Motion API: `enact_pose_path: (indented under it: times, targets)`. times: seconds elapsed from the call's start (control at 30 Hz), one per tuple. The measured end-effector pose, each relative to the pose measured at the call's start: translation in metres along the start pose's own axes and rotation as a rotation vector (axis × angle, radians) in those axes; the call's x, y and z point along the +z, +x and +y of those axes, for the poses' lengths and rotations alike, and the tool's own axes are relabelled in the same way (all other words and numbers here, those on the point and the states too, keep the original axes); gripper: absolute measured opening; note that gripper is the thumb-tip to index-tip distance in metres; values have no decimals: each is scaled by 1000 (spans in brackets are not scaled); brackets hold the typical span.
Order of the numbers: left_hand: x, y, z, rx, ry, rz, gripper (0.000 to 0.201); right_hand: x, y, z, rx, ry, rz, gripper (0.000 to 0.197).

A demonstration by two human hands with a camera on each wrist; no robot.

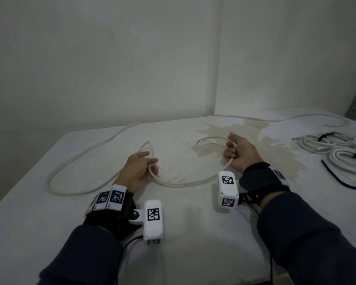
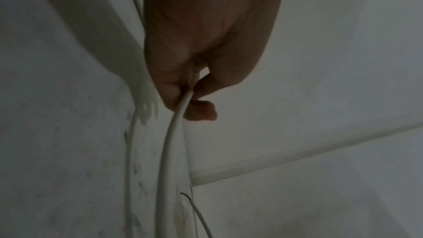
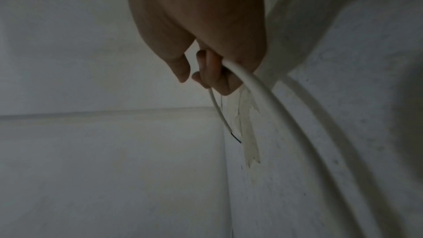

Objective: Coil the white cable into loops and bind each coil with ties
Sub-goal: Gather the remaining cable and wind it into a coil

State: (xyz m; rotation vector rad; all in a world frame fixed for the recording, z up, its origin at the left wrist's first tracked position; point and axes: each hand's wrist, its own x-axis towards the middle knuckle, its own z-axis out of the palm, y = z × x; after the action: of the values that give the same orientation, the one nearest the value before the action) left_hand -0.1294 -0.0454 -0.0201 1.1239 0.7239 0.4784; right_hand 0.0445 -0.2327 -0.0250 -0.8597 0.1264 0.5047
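Note:
A long white cable (image 1: 185,183) sags across the white table between both hands. My left hand (image 1: 141,168) pinches it, fingers curled round the cable (image 2: 176,115), and a small loop (image 1: 147,147) rises beyond the fingers. My right hand (image 1: 239,151) grips the cable (image 3: 256,82) near its end. The short free end, with a dark bare tip (image 1: 198,142), curves left from that fist, and the dark bare tip (image 3: 237,139) shows in the right wrist view too. More cable trails in a wide loop (image 1: 56,177) to the left and runs along the back edge.
Two tied white coils (image 1: 337,149) lie at the right edge, bound with black ties. A loose black tie (image 1: 341,179) lies in front of them. A beige stain (image 1: 255,136) marks the table (image 1: 193,223). White walls meet in a corner behind.

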Motion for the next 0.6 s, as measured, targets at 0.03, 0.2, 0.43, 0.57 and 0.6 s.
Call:
enact_pose_path:
  times: [0.03, 0.2, 0.43, 0.57, 0.6]
  targets:
    - [2, 3, 1, 45, -76, 13, 30, -3, 4, 0, -14, 9, 5, 14]
    - [-4, 31, 10, 155, -671, 131, 14, -12, 19, 6, -66, 107, 49, 10]
    - [9, 51, -17, 174, -286, 130, 11, -10, 26, 6, -22, 119, 34, 30]
    - [9, 51, -19, 250, -138, 103, 23, -11, 29, 5, -82, 157, 95, 21]
    - [9, 50, -21, 281, -76, 92, 23, -11, 28, 5, -93, 167, 103, 21]
